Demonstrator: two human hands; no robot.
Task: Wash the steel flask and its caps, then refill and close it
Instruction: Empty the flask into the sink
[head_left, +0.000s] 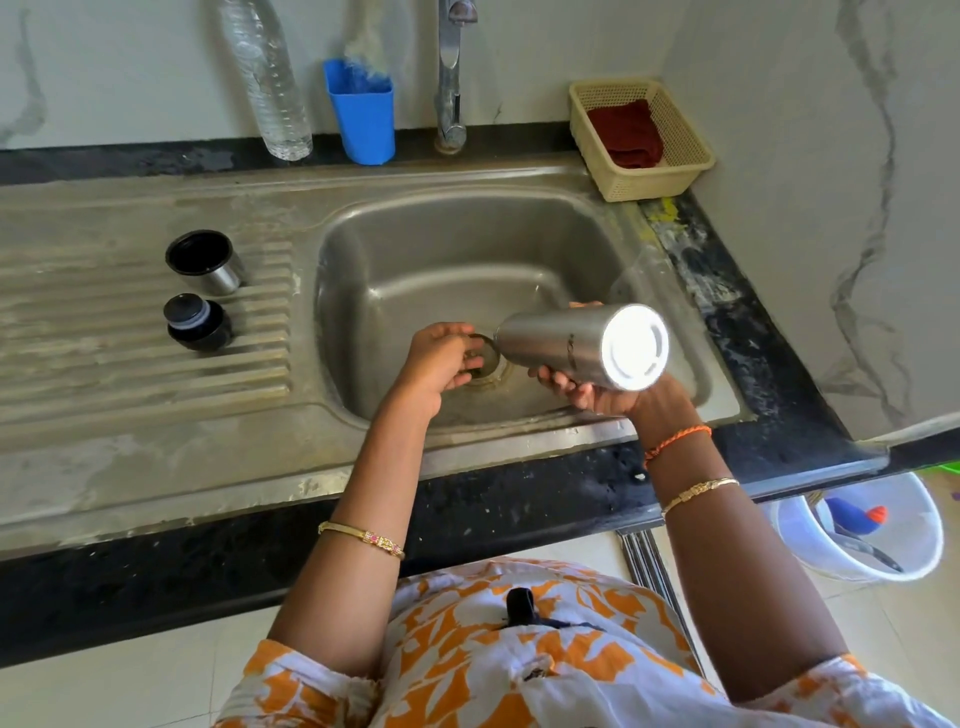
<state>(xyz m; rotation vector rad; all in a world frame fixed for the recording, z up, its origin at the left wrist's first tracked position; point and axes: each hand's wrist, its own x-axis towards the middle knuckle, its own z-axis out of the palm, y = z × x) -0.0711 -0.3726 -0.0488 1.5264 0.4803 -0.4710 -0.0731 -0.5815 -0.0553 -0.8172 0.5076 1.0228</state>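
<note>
Head camera, looking down at a kitchen counter with a steel sink (670, 332) set into dark stone. At the centre of the frame, over the basin, a person holds a steel flask (566, 345) on its side, its shiny base turned toward the camera and its mouth pointing toward 9 o'clock, down at the drain (488, 358). The right hand (587, 389) grips the flask from underneath, fingers curled round its body. The left hand (441, 358) sits just at the flask's mouth with fingers loosely bent; whether it touches the mouth or holds anything cannot be told. On the ribbed draining board at 9 o'clock stand the two caps, near each other but apart: a steel outer cap (208, 262) with its dark hollow facing up, and below it a black inner cap (197, 322). Along the back wall, from 11 to 12 o'clock, are a clear plastic bottle (270, 83), a blue holder (363, 114) and the tap (452, 78). At 1 o'clock a cream basket (691, 161) holds a dark red cloth (628, 135). At 4 o'clock, on the floor, a white bucket (810, 551) is partly in view. Both wrists wear bangles, and the right also has an orange thread.
</note>
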